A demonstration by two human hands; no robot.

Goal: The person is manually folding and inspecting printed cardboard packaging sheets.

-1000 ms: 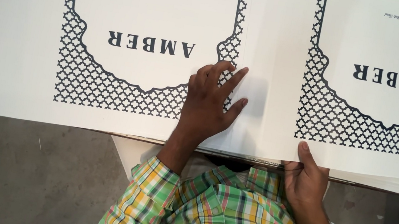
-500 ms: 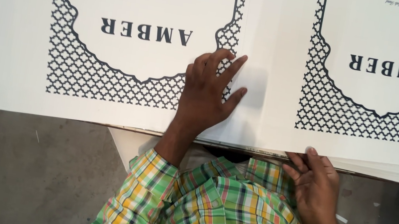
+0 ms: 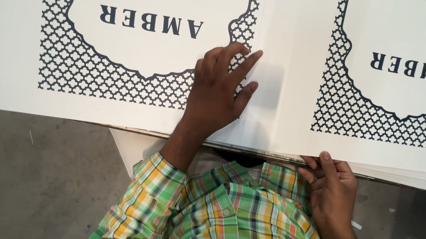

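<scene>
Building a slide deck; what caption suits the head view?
Left hand flat on a large white printed sheet, right hand fingering the stack's near edge.

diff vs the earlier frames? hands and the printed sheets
The right hand slid up to the near edge of the stack of printed sheets, and its fingertips now pinch that edge; before, it rested just below it. The left hand stays flat on the top sheet beside the black lattice border. The sheets only shift in the picture as the view moves in closer. The person's plaid shirt is unchanged.
</scene>
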